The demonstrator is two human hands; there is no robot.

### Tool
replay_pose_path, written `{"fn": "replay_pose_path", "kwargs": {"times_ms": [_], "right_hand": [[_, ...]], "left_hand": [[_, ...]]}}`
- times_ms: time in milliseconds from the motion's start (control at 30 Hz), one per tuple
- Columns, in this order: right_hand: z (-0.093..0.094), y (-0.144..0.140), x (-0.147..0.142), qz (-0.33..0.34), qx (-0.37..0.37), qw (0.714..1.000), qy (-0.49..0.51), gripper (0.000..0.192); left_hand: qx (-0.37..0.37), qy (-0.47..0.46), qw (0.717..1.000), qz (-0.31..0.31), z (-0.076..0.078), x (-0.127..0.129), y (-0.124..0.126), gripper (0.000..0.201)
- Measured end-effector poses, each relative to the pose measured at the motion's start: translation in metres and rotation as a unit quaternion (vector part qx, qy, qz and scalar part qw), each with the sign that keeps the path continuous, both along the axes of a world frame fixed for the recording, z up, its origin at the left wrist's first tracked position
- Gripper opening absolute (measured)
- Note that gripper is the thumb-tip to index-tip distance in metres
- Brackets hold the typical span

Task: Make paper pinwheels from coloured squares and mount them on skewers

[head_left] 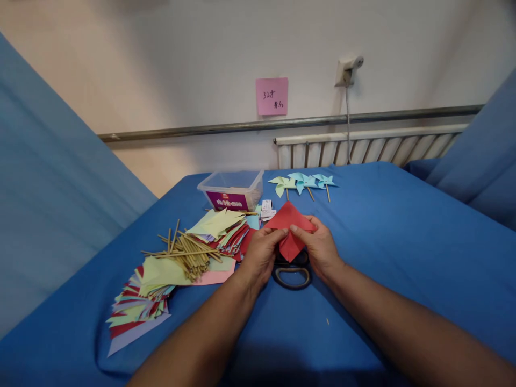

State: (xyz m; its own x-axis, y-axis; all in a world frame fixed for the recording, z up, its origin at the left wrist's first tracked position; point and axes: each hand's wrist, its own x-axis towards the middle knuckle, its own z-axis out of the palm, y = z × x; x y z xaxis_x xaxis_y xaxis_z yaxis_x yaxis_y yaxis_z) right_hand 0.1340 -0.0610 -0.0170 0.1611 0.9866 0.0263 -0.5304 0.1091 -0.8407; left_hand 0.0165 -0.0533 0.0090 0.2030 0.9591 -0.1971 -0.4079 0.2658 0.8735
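Directly above the scissors (292,273), the left hand (261,253) and right hand (318,248) each pinched the red paper (289,224); wooden sticks (189,253) lay left of the scissors.

Red paper square (291,228): partly folded, held off the blue bed surface at centre, one corner pointing away, another folded point hanging down between the hands. Its near edges are pinched at the middle by the left hand (262,255) and the right hand (318,248), thumbs pressed on top, close together.
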Motion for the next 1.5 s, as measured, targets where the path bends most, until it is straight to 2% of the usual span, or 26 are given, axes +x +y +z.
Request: {"fn": "replay_pose_path", "kwargs": {"times_ms": [133,233,433,600,667,933,1500], "right_hand": [[0.000,0.000,0.003,-0.032,0.037,0.996,-0.075,0.045],[0.000,-0.002,0.007,-0.062,0.096,0.980,-0.166,0.055],[0.001,-0.009,0.013,-0.082,0.218,0.889,-0.393,0.055],[0.003,-0.009,0.011,-0.084,0.268,0.850,-0.445,0.047],[0.002,-0.008,0.010,-0.082,0.274,0.849,-0.444,0.041],[-0.001,-0.007,0.009,-0.080,0.251,0.874,-0.409,0.021],[0.004,-0.008,0.012,-0.072,0.233,0.884,-0.398,0.016]], "left_hand": [[0.004,-0.011,0.999,0.038,0.002,-0.004,0.003,0.021],[0.020,-0.039,0.997,0.061,0.007,-0.010,0.006,0.020],[0.033,-0.048,0.995,0.076,0.011,-0.019,0.010,0.019],[0.042,-0.049,0.996,0.067,0.009,-0.018,0.009,0.018],[0.037,-0.048,0.996,0.062,0.009,-0.018,0.009,0.018],[0.022,-0.025,0.998,0.060,0.010,-0.015,0.007,0.017],[0.042,0.008,0.998,0.053,0.011,-0.015,0.007,0.022]]}}
